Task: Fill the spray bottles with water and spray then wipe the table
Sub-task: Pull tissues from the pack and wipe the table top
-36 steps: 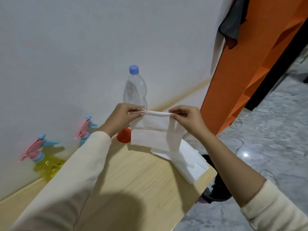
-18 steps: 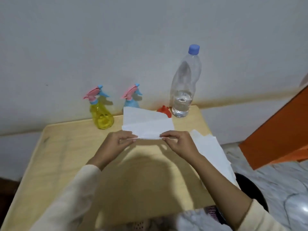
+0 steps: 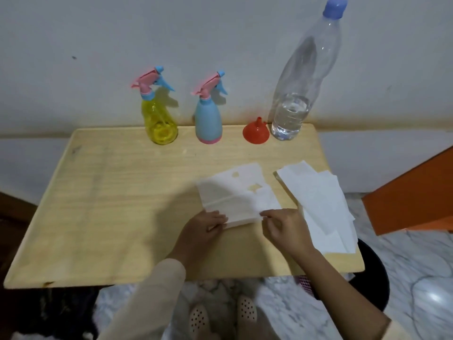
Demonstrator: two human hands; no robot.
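While my left hand (image 3: 203,228) and right hand (image 3: 285,229) are each pinching, in a narrow grip, the near edge of the tissue (image 3: 232,192) lying on the worktop (image 3: 110,204), I am judging flat, even strokes best.

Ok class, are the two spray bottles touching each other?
Apart. The head view shows the yellow spray bottle and the blue spray bottle standing side by side, with a plain strip of table between their bases.

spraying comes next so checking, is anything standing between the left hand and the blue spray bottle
Nothing upright. Only the flat tissue held by the left hand lies between it and the blue spray bottle; the funnel stands off to the right.
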